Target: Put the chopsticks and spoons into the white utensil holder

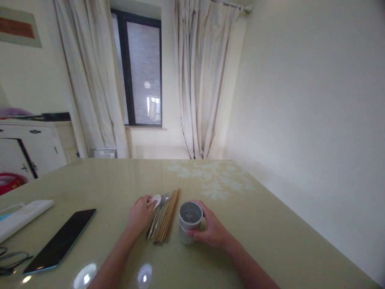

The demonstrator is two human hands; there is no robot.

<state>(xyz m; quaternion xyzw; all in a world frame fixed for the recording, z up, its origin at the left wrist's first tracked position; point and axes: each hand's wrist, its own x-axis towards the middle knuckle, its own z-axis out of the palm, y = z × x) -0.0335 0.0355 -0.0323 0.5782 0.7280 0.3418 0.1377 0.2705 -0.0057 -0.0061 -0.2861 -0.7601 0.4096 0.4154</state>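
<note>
My left hand (141, 214) pinches a white spoon (157, 199) near its bowl; the rest of that spoon is hidden by the hand. Just right of it, metal spoons (157, 218) lie on the table beside a row of several wooden chopsticks (167, 216). A grey cylindrical utensil holder (190, 216) stands upright to the right of the chopsticks, with small holes showing in its bottom and nothing inside. My right hand (210, 226) is wrapped round the holder's right side, thumb in front and fingers behind.
On the left of the glossy table (270, 245) lie a black-screened phone (61, 241), a white power strip (25, 216) and eyeglasses (13, 261). A white wall (315, 120) runs along the right edge. Behind are curtains (201, 80) and a white cabinet (45, 140).
</note>
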